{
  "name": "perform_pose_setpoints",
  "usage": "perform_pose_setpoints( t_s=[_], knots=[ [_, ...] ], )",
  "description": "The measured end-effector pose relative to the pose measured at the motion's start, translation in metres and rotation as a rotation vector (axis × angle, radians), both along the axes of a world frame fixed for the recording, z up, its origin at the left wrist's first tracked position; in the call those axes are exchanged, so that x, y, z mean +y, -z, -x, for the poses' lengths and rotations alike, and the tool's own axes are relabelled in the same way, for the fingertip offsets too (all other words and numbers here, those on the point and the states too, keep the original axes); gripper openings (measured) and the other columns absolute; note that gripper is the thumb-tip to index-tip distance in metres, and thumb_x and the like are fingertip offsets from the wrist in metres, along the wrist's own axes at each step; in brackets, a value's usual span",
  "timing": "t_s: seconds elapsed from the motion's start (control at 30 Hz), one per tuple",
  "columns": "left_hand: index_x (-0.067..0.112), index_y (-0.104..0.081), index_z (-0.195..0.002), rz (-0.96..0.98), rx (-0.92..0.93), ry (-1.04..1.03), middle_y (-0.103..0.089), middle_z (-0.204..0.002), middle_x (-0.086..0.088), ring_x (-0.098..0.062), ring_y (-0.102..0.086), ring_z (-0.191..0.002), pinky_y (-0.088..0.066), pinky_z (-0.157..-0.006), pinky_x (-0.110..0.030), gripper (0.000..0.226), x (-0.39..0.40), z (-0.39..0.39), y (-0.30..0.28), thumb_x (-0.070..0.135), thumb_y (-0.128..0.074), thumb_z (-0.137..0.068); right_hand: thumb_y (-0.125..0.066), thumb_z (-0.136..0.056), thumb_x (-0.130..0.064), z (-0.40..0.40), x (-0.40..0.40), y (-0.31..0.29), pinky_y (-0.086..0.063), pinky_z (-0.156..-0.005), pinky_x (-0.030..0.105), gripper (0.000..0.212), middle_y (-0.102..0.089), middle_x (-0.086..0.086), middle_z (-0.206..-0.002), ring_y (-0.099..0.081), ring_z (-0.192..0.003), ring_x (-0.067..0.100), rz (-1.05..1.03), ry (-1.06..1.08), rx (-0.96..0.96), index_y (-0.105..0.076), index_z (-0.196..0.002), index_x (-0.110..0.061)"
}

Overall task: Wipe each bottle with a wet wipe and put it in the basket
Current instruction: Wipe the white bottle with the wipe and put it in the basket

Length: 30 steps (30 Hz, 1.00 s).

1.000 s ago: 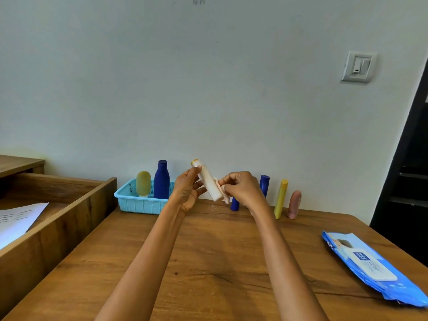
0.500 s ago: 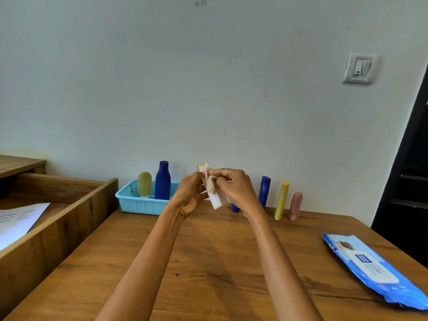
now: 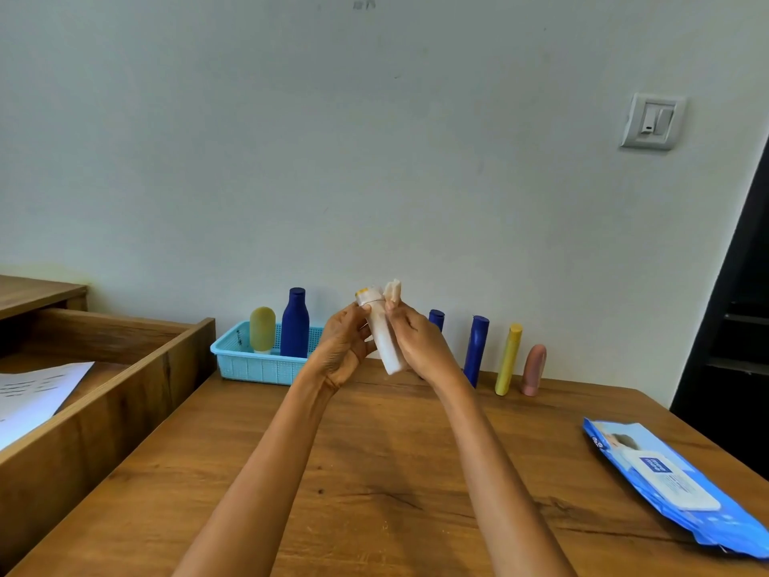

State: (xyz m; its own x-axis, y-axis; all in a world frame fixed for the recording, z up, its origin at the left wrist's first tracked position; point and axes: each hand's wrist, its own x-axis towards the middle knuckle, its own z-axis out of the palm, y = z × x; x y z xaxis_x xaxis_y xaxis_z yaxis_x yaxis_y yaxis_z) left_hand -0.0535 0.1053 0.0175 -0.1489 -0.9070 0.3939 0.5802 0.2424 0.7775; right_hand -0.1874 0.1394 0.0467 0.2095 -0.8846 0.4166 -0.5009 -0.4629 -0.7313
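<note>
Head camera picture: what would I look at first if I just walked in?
Right in the middle, the left hand and right hand hold a white bottle up over the table, with a wipe against it. Behind, on the left, a basket holds two bottles. At the right edge lies a blue wipes pack.

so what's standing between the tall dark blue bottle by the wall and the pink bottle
In the head view, one slim yellow tube stands upright between the tall dark blue bottle and the pink bottle, apart from both.
</note>
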Motion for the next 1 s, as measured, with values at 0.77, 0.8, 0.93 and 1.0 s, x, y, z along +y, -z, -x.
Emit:
perform_pose_setpoints(
  t_s=[0.77, 0.8, 0.93, 1.0],
  knots=[
    [0.022, -0.065, -0.102, 0.035, -0.150, -0.073, -0.072, -0.091, -0.004, -0.020, -0.067, -0.084, -0.056, -0.065, -0.035, 0.064, 0.012, 0.003, -0.006, 0.059, -0.078, -0.052, -0.059, -0.088, -0.039, 0.014, -0.001, -0.003, -0.055, -0.074, 0.023, 0.036, -0.064, 0.019, -0.088, -0.061, -0.086, 0.016, -0.164, -0.070, -0.616, -0.068, -0.090, -0.004],
    [0.022, -0.065, -0.104, 0.047, -0.145, -0.065, -0.072, -0.091, -0.004, -0.018, -0.068, -0.083, -0.056, -0.065, -0.034, 0.073, 0.013, 0.003, -0.007, 0.063, -0.080, -0.046, -0.061, -0.088, -0.038, 0.013, -0.001, -0.003, -0.056, -0.075, 0.026, 0.037, -0.065, 0.022, -0.093, -0.062, -0.087, 0.017, -0.188, -0.088, -0.666, -0.068, -0.096, -0.003],
    [0.019, -0.061, -0.109, 0.066, -0.110, -0.062, -0.072, -0.092, -0.004, -0.017, -0.069, -0.078, -0.056, -0.059, -0.032, 0.082, 0.018, 0.002, -0.008, 0.068, -0.078, -0.045, -0.066, -0.085, -0.030, 0.005, -0.002, 0.003, -0.055, -0.078, 0.035, 0.033, -0.068, 0.009, -0.101, -0.063, -0.097, 0.021, -0.342, -0.223, -0.817, -0.065, -0.109, -0.009],
    [0.017, -0.060, -0.114, 0.062, -0.088, -0.042, -0.071, -0.098, -0.006, -0.018, -0.069, -0.079, -0.056, -0.059, -0.032, 0.085, 0.018, 0.000, -0.005, 0.066, -0.078, -0.047, -0.067, -0.084, -0.026, 0.002, -0.003, 0.008, -0.054, -0.077, 0.036, 0.029, -0.067, 0.006, -0.101, -0.062, -0.098, 0.021, -0.427, -0.294, -0.872, -0.062, -0.109, -0.012]
  ],
)
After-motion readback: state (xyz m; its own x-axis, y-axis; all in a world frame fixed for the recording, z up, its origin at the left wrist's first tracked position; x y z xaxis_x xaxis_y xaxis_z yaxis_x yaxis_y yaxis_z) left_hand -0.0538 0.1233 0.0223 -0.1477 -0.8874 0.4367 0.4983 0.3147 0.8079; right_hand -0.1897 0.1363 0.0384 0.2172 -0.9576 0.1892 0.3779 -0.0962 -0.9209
